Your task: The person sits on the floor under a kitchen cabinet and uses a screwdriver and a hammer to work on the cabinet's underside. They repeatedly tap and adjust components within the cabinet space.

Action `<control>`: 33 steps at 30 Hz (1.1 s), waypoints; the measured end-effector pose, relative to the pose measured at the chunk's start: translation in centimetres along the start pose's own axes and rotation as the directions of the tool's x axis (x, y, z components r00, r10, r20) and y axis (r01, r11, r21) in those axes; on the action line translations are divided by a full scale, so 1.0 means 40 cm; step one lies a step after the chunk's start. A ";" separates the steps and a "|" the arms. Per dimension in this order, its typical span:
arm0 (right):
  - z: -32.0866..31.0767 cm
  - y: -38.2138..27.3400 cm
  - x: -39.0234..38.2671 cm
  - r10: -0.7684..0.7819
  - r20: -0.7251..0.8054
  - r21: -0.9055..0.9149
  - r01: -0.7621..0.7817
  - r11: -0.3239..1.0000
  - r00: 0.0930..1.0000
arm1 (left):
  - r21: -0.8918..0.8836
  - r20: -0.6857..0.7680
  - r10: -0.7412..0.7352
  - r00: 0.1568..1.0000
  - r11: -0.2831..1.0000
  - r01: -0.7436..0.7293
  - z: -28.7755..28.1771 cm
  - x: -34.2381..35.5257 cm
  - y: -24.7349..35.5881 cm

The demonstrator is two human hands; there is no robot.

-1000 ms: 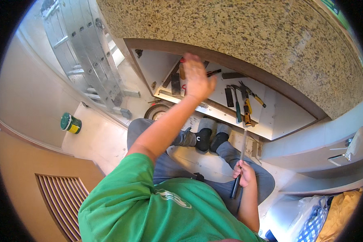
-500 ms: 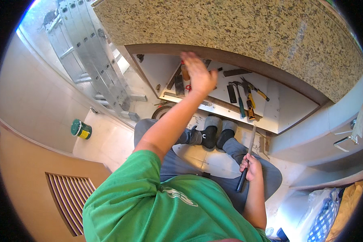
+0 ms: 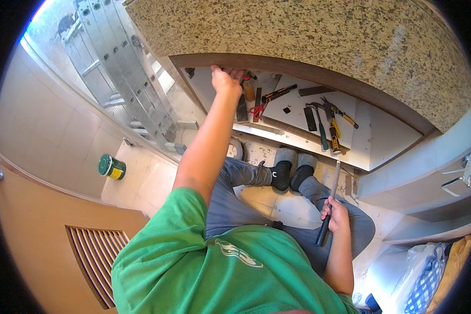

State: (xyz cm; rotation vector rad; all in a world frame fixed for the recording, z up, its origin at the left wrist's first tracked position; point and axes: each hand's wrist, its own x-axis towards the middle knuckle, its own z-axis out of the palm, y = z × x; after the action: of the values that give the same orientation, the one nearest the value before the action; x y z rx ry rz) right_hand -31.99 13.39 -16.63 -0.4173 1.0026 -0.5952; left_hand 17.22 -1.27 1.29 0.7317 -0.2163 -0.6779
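Observation:
My left hand reaches up against the underside of the brown front rail of the cabinet, palm up. Its fingers are extended and partly hidden below the rail, and I see nothing held. Over my right thigh, my right hand is closed around the black handle of a file, its grey blade pointing toward the cabinet. Red-handled scissors, an orange bottle-like thing and a dark block lie inside, below my left hand.
On the white cabinet floor lie hammers, pliers and dark strips. A granite counter overhangs them. An aluminium ladder and a green bucket stand left; plastic-wrapped cloth lies right.
My left hand has moved left from in front of the cabinet opening to the rail's underside, uncovering the scissors. The right hand keeps its hold on the file. The view has shifted slightly.

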 end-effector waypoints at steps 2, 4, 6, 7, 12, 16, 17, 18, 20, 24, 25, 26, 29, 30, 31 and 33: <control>0.001 0.002 0.003 0.007 -0.015 0.012 -0.007 1.000 1.000 | -0.084 -0.024 -0.021 0.999 0.996 0.019 0.025 -0.011 -0.017; 0.000 0.004 0.004 0.010 -0.031 0.012 -0.009 1.000 0.999 | -0.145 -0.053 -0.060 0.997 0.988 0.051 0.047 -0.029 -0.043; 0.000 0.006 0.006 0.019 -0.083 -0.004 -0.019 1.000 0.996 | -0.142 -0.034 -0.086 0.996 0.987 0.080 0.060 -0.052 -0.068; 0.001 0.007 0.006 0.018 -0.059 -0.004 -0.018 1.000 0.998 | -0.145 -0.034 -0.110 0.993 0.984 0.104 0.067 -0.064 -0.080; 0.005 0.007 0.009 0.036 -0.082 -0.023 -0.038 0.999 0.996 | -0.001 0.045 -0.052 0.998 0.999 0.052 0.103 -0.144 -0.150; 0.004 0.007 0.010 0.059 -0.079 0.002 -0.059 0.998 0.995 | 0.176 0.182 -0.041 0.983 0.984 0.009 0.126 -0.206 -0.224; 0.003 0.007 0.011 0.062 -0.079 0.003 -0.062 0.998 0.995 | 0.212 0.230 -0.045 0.972 0.977 -0.005 0.130 -0.220 -0.241; 0.002 0.008 0.012 0.071 -0.095 -0.003 -0.071 0.997 0.993 | 0.273 0.291 -0.058 0.955 0.962 -0.024 0.133 -0.236 -0.258; -0.002 0.010 0.014 0.066 -0.083 0.001 -0.066 0.998 0.994 | 0.389 0.415 -0.101 0.904 0.918 -0.076 0.140 -0.267 -0.285; -0.007 0.011 0.016 0.072 -0.109 -0.002 -0.073 0.997 0.991 | 0.598 0.763 -0.119 0.635 0.503 -0.624 0.104 -0.313 -0.314; -0.008 0.011 0.015 0.072 -0.100 0.011 -0.071 0.997 0.992 | 0.500 0.849 -0.087 0.521 0.455 -0.737 0.077 -0.324 -0.322; -0.008 0.011 0.014 0.076 -0.100 0.019 -0.074 0.997 0.992 | 0.606 0.794 -0.244 0.556 0.372 -0.703 0.046 -0.327 -0.331; -0.005 0.009 0.009 0.057 -0.102 0.007 -0.057 0.998 0.993 | 0.671 0.690 -0.470 0.550 0.132 -0.730 -0.074 -0.327 -0.366; -0.003 0.008 0.007 0.044 -0.107 -0.013 -0.045 0.999 0.993 | 0.575 0.771 -0.409 0.487 0.120 -0.809 -0.125 -0.332 -0.375; -0.001 0.007 0.005 0.037 -0.115 -0.034 -0.041 0.999 0.993 | 0.644 0.739 -0.359 0.570 0.131 -0.754 -0.173 -0.343 -0.383; 0.006 0.003 0.002 0.017 -0.138 -0.104 -0.031 0.994 0.990 | 0.715 0.698 -0.306 0.647 0.250 -0.653 -0.255 -0.376 -0.386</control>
State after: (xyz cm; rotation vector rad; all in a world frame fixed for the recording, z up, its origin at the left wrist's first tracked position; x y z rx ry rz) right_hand -31.71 13.44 -16.66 -0.4619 1.1723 -0.5563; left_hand 2.22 5.48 -15.98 1.5755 -1.6786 -0.4794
